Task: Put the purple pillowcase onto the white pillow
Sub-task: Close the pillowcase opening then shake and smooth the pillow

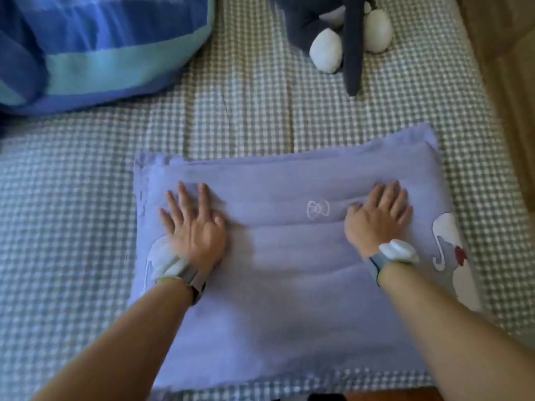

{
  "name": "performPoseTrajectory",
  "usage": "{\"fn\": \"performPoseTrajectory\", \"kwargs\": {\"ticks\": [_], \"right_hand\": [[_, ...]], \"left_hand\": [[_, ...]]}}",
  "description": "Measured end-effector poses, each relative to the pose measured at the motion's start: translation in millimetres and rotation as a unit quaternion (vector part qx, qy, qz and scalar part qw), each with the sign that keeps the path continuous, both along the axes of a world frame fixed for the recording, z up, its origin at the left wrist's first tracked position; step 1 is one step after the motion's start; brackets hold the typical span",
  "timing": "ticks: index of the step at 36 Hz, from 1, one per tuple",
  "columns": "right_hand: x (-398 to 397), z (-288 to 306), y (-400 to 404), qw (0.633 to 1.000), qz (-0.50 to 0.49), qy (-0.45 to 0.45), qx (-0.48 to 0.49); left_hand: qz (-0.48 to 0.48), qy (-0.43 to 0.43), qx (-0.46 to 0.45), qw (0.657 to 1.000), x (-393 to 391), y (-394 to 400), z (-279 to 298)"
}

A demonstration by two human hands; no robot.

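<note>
Since the purple pillowcase already lies puffed and full across the near middle of the bed, we judge the white pillow to be inside it, though none of the pillow itself shows. We seem to be at the last step, smoothing the cover flat. Our left hand rests palm down on the left part of the case, fingers straight and spread, grasping nothing. Our right hand presses flat on the right part, just right of a small bow print, fingers straight too, with a fold of cloth bunched by the thumb. Next we would likely sweep both palms outward to ease that fold, then check the open end, which we cannot tell from here. A blue blanket and a soft toy lie on the far side.
</note>
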State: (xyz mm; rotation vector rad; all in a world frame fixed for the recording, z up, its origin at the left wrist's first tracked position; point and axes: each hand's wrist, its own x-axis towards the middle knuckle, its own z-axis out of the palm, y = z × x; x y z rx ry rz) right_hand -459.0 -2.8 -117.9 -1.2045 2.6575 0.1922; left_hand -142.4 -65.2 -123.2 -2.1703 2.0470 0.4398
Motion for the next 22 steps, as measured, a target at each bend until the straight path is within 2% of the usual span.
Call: {"fn": "performPoseTrajectory", "kwargs": {"ticks": [2,3,4,5,6,8,11,13,15,18,20,22], "right_hand": [[32.4,17.7,-18.8,0.988,0.117,-0.021,-0.095],[46.6,21.6,-28.2,0.969,0.217,-0.037,-0.113],[53.8,21.3,-35.7,0.944,0.312,-0.029,-0.108],[49.8,14.8,-39.1,0.933,0.351,-0.019,-0.078],[33.9,6.5,-39.2,0.940,0.337,-0.016,-0.042],[-15.0,-4.6,-26.4,0.975,0.221,0.004,0.037],[-68.1,-9.6,-6.4,0.987,0.127,0.041,0.092],[-71.4,6.4,8.1,0.994,0.069,0.001,0.087],[-77.4,26.4,31.9,0.997,-0.037,-0.039,0.049],[-91.9,35.8,80.1,0.962,-0.231,-0.142,-0.018],[-94.8,40.9,104.5,0.932,-0.307,-0.191,0.002],[-92.5,62.9,106.4,0.929,-0.306,-0.205,-0.032]], "left_hand": [[-0.118,0.062,-0.081,0.988,-40.2,-1.0,20.9],[-0.180,0.074,-0.103,0.975,-57.6,-4.2,29.6],[-0.227,0.071,-0.112,0.965,-69.5,-5.9,27.2],[-0.238,0.057,-0.098,0.965,-71.5,-7.9,14.6],[-0.219,0.038,-0.066,0.973,-64.4,-8.5,0.9],[-0.145,0.005,-0.013,0.989,-35.5,-10.2,-20.8],[-0.078,-0.043,0.030,0.996,-4.1,-6.8,-24.0],[-0.012,-0.051,0.076,0.996,13.7,8.4,-1.2],[0.105,-0.019,0.100,0.989,42.8,29.2,23.4],[0.316,0.078,0.130,0.937,83.9,68.7,40.5],[0.361,0.112,0.139,0.915,85.0,88.0,56.5],[0.352,0.134,0.080,0.923,73.6,93.3,76.8]]}}
